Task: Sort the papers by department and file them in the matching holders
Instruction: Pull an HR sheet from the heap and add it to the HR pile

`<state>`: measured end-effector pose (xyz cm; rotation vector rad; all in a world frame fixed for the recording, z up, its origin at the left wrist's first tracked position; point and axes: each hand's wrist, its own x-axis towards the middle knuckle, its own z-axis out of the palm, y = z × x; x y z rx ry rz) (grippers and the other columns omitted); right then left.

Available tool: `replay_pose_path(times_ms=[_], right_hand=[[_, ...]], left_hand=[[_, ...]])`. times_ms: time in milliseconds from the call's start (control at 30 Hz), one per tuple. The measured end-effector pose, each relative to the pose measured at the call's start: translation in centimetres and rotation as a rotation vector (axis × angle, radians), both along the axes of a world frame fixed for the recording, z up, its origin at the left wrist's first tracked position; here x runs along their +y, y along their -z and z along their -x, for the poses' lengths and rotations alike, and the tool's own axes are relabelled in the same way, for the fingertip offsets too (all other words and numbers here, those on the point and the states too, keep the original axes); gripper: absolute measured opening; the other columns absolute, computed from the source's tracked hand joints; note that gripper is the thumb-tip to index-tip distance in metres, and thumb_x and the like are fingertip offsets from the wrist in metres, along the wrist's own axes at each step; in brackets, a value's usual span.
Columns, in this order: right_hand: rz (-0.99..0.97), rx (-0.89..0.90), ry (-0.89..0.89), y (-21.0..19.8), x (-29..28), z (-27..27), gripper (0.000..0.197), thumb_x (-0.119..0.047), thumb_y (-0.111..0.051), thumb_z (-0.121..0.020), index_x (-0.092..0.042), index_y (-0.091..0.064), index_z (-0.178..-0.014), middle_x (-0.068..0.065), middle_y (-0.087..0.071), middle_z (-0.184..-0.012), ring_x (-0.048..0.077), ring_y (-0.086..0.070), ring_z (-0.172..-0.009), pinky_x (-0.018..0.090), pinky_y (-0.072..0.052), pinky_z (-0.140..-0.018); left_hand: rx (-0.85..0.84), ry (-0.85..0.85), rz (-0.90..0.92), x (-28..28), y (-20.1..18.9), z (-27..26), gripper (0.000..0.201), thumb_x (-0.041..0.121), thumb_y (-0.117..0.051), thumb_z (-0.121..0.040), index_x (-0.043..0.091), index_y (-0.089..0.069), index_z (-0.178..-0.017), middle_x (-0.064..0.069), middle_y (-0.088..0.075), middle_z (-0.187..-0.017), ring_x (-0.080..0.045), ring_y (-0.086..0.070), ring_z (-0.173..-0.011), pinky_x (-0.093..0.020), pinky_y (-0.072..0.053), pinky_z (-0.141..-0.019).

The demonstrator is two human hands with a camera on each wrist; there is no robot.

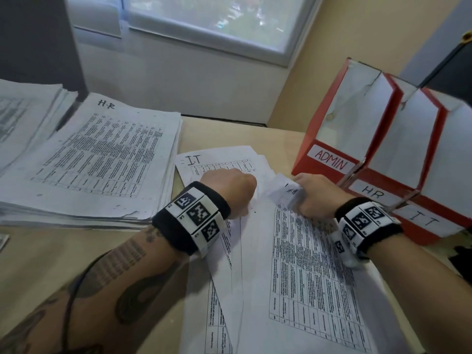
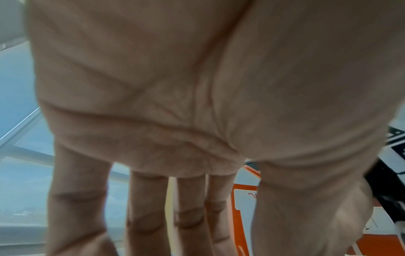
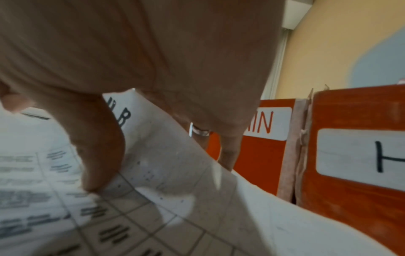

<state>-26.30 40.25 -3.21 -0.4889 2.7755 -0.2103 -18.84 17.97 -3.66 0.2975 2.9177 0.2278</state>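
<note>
While left hand (image 1: 229, 185) is pressing straight fingers (image 2: 144, 211) on IT sheet (image 1: 217, 155), right hand (image 1: 315, 195) is pinching HR sheet (image 1: 306, 264) beside holders (image 1: 329, 159)

Three red cardboard file holders (image 1: 329, 129): white inner walls, white labels; ADMIN label (image 1: 331, 159) red lettering, HR label (image 1: 370, 193) and IT label (image 1: 424, 221) black lettering.
White printed sheets (image 1: 314, 274): black table grid, dense black text, handwritten black "H.R" at top.
White sheet marked "I.T" (image 1: 217, 159): black ink.
Tall white paper stack (image 1: 102, 159): black "H.R".
Pale beige wooden surface (image 1: 76, 254).
Black wristbands (image 1: 178, 223): white panels, black square codes.
Left forearm (image 1: 107, 290): dark tattoos.
Wall (image 1: 357, 34) yellow-tan.
</note>
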Motion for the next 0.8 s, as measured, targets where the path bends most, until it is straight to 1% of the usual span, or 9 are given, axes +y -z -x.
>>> replay_pose_path(times_ms=[100,233,333,367,467,567,633,733,800], right_hand=[[0.026,0.076,0.046,0.6,0.3,0.2,0.033,-0.012,-0.083,-0.082,-0.020,-0.070,-0.112,-0.018,-0.051,-0.117,0.014,-0.056,-0.106,0.020,-0.052,-0.071],[0.060,0.139,0.025,1.1,1.4,-0.4,0.024,-0.012,-0.087,-0.079,-0.023,-0.069,-0.092,-0.021,-0.044,-0.114,0.011,-0.055,-0.098,0.025,-0.059,-0.069],[0.017,0.124,0.018,1.1,1.8,-0.3,0.025,-0.022,-0.086,-0.081,-0.026,-0.069,-0.099,-0.022,-0.048,-0.114,0.010,-0.056,-0.102,0.028,-0.054,-0.084],[0.026,0.097,0.039,1.1,1.8,-0.1,0.026,-0.021,-0.084,-0.083,-0.025,-0.069,-0.104,-0.020,-0.052,-0.114,0.012,-0.056,-0.104,0.028,-0.052,-0.085],[0.063,0.041,0.080,0.8,1.6,-0.1,0.031,-0.016,-0.083,-0.085,-0.022,-0.067,-0.111,-0.011,-0.061,-0.110,0.015,-0.060,-0.103,0.024,-0.052,-0.077],[0.079,0.024,0.073,0.6,1.6,-0.5,0.034,-0.009,-0.083,-0.084,-0.025,-0.068,-0.112,-0.011,-0.062,-0.108,0.017,-0.062,-0.103,0.035,-0.058,-0.088],[0.089,0.034,0.066,0.6,1.6,-0.8,0.033,-0.006,-0.082,-0.084,-0.022,-0.070,-0.110,-0.011,-0.061,-0.107,0.018,-0.060,-0.105,0.036,-0.056,-0.092],[0.128,0.082,0.065,0.7,2.1,-1.0,0.036,-0.004,-0.084,-0.080,-0.022,-0.071,-0.108,-0.012,-0.058,-0.115,0.016,-0.055,-0.110,0.030,-0.050,-0.088],[0.105,0.079,0.071,0.8,2.2,-1.0,0.039,-0.003,-0.084,-0.078,-0.023,-0.070,-0.109,-0.012,-0.056,-0.117,0.016,-0.054,-0.111,0.026,-0.050,-0.084]], left_hand=[[0.007,-0.023,-0.015,0.0,0.1,0.1,0.026,0.027,-0.067,-0.099,0.020,-0.063,-0.123,-0.004,-0.066,-0.115,-0.029,-0.066,-0.103,-0.038,-0.051,-0.078],[0.016,-0.043,-0.010,0.3,0.0,0.0,0.023,0.026,-0.064,-0.100,0.020,-0.062,-0.122,-0.003,-0.065,-0.112,-0.028,-0.065,-0.100,-0.038,-0.049,-0.077],[0.010,-0.050,0.007,0.4,-0.1,-0.2,0.026,0.028,-0.063,-0.100,0.021,-0.062,-0.124,-0.002,-0.064,-0.112,-0.027,-0.062,-0.095,-0.037,-0.045,-0.074],[0.007,-0.051,0.012,0.4,-0.1,-0.3,0.026,0.028,-0.064,-0.099,0.021,-0.062,-0.125,-0.003,-0.064,-0.112,-0.027,-0.061,-0.094,-0.037,-0.045,-0.074],[0.000,-0.049,0.023,0.4,-0.3,-0.5,0.027,0.028,-0.065,-0.099,0.019,-0.064,-0.125,-0.003,-0.065,-0.111,-0.027,-0.059,-0.088,-0.036,-0.043,-0.070],[-0.011,-0.047,0.020,0.4,-0.4,-0.5,0.029,0.029,-0.067,-0.098,0.020,-0.064,-0.125,-0.003,-0.066,-0.113,-0.027,-0.063,-0.093,-0.036,-0.045,-0.072],[-0.018,-0.048,0.017,0.4,-0.4,-0.5,0.030,0.030,-0.067,-0.098,0.020,-0.064,-0.126,-0.002,-0.066,-0.114,-0.027,-0.066,-0.098,-0.036,-0.045,-0.073],[-0.023,-0.045,0.013,0.4,-0.4,-0.5,0.032,0.033,-0.068,-0.097,0.021,-0.064,-0.126,-0.003,-0.066,-0.116,-0.027,-0.066,-0.100,-0.037,-0.045,-0.073],[-0.029,-0.046,0.013,0.4,-0.5,-0.6,0.034,0.037,-0.069,-0.097,0.021,-0.064,-0.126,-0.002,-0.066,-0.117,-0.028,-0.066,-0.101,-0.037,-0.046,-0.074]])
